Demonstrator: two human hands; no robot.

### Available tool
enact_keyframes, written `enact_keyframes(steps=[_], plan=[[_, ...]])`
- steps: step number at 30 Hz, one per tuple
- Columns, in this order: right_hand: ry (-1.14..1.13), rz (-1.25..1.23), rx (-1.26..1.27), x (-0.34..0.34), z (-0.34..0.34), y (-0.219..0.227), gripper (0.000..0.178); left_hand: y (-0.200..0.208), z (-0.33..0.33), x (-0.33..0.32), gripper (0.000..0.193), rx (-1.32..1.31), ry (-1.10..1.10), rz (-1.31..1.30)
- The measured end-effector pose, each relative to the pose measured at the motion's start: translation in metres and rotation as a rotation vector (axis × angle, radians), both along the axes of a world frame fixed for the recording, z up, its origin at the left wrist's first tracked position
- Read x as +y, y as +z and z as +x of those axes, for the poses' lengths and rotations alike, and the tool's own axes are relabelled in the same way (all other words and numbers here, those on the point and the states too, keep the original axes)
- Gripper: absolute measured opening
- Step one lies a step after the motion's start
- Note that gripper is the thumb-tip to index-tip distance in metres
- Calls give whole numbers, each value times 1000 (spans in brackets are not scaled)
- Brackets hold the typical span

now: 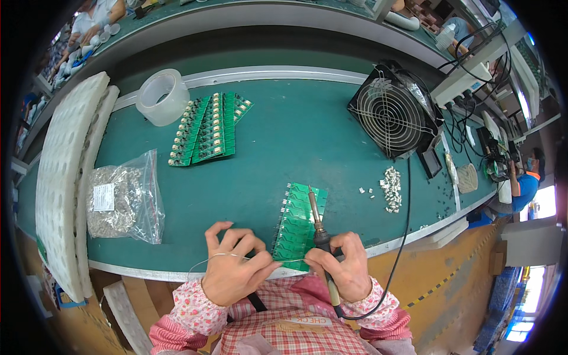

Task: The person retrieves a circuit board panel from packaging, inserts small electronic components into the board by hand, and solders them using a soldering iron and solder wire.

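Note:
A green circuit board panel with a row of dark pins along its left edge lies near the table's front edge. My right hand is closed round a soldering iron, its metal tip pointing away over the board's right part. In my left hand the fingers pinch a thin solder wire. The wire loops behind the left hand and stretches across the board's near end to the right fingertips, which seem to pinch its end.
Assembled circuit boards and a tape roll lie far left. Nearer are a bag of small parts and white foam trays. At right stand a black fan and a pile of white connectors. The iron's cord crosses the right side.

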State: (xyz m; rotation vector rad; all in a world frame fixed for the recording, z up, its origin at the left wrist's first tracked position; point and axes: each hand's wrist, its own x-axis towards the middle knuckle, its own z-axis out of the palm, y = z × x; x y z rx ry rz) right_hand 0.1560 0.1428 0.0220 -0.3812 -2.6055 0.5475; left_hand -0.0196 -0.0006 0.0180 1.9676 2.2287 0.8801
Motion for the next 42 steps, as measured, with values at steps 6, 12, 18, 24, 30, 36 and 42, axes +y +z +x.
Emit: enact_keyframes(steps=[6, 12, 18, 24, 30, 36, 42], plan=[[-139, -71, 185, 4, 5, -10, 29, 23, -30, -1, 20, 20, 141, 82], [-413, -724, 542, 7, 3, -9, 12, 20, -71, 54, 20, -143, 0, 166], [-357, -990, 583, 5, -11, -16, 14, -13, -76, 59, 18, -565, -81, 139], [-339, -1033, 571, 7, -14, -20, 12, -17, -77, 60, 18, -623, -123, 123], [-338, -1037, 505, 7, -17, -16, 13, -17, -80, 59, 18, -555, -170, 67], [-341, -1068, 504, 6, -19, -15, 14, -18, -79, 60, 19, -533, -178, 58], [-326, -1027, 486, 6, -18, -16, 15, -22, -77, 62, 20, -484, -159, 115]])
